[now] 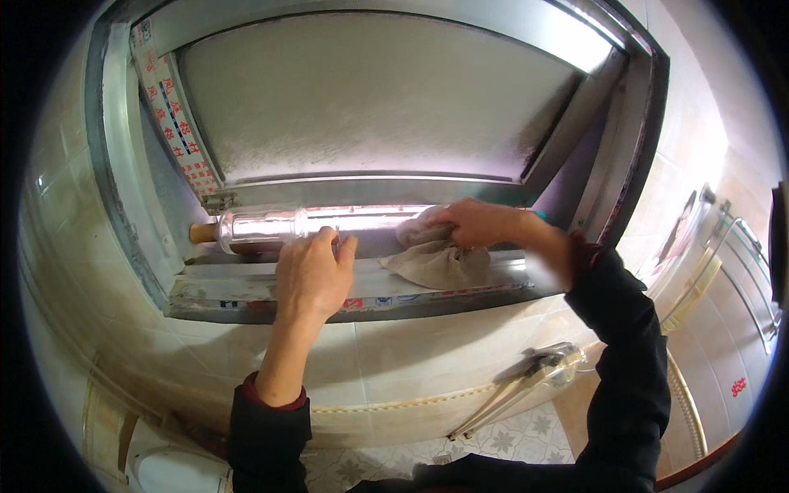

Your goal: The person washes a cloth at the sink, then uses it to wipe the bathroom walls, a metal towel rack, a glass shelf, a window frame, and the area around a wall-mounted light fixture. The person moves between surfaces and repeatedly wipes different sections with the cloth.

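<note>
A metal-framed window with a frosted glass pane [382, 98] stands tilted outward above its sill. My right hand [484, 223] grips a grey-beige cloth [441, 262], whose loose end hangs over the inner sill track [382, 271]. At the middle of the sill is my left hand [314, 271], with thumb and forefinger apart near the lower rail; whether it touches the frame or holds something small is unclear. Just left of it, a clear ribbed plastic bottle [262, 229] lies on its side in the window gap, with a yellowish cap or stopper [202, 233] at its left end.
Tiled wall [345, 351] surrounds the window. Below at the right, a hand shower [558, 363] and pipes stand out from the wall. A glass shelf with metal rails [733, 265] is at the far right. A white toilet lid [179, 471] shows at lower left, near patterned floor tiles [511, 431].
</note>
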`<state>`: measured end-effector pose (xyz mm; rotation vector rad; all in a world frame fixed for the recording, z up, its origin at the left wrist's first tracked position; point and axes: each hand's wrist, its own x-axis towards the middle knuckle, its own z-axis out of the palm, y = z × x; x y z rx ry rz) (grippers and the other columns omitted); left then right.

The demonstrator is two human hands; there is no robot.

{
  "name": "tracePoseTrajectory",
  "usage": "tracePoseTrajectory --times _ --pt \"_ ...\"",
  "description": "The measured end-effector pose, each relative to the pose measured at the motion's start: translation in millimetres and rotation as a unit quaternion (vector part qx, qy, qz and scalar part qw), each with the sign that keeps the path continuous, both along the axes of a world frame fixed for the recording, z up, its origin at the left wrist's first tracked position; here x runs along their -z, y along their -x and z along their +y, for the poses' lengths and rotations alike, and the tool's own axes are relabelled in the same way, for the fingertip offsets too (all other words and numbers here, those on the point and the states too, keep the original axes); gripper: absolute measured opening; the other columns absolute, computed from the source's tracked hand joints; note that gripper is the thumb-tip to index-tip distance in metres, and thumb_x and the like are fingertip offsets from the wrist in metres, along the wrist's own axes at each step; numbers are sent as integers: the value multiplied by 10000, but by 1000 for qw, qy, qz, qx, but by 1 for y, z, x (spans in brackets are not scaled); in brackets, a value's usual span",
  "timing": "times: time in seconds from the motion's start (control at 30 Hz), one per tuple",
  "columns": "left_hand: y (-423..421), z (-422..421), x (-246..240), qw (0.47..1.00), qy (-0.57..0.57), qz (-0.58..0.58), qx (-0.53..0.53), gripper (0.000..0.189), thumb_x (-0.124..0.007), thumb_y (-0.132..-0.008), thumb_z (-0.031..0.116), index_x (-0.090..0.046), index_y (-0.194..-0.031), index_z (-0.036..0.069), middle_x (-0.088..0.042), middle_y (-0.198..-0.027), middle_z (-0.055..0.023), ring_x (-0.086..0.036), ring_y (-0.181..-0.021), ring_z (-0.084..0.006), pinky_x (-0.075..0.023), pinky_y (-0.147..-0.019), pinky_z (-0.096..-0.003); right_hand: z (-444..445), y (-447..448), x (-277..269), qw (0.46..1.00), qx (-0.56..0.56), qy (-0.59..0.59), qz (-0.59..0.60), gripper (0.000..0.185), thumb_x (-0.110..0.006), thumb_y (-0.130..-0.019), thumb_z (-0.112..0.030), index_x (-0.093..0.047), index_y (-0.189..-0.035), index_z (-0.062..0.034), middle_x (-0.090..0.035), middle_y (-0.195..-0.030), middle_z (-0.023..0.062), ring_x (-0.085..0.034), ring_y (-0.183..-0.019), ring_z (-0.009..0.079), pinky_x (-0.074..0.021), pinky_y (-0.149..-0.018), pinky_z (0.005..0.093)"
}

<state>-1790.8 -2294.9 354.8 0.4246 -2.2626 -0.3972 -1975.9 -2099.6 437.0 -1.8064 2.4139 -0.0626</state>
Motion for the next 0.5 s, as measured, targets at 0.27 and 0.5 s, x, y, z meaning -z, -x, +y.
tracePoseTrajectory --times 0.27,0.5 --pt "0 6 -2 1000 -8 -8 6 358 -627 -926 354 -690 -901 3 -707 -895 -211 -680 -858 -395 -512 -763 -452 93 0 -25 955 152 130 218 453 -583 -828 -94 -617 -1280 -101 -739 -945 149 -716 -933 295 -572 -878 418" --pt "0 9 -2 1000 -13 -3 16 367 -614 -939 355 -681 -897 -4 -695 -862 -214 -654 -832 -391 -498 -782 -464 91 -3 27 951 -50 305 -11 474 -541 -832 66 -567 -1282 -81 -682 -1087 151 -683 -933 262 -574 -851 380"
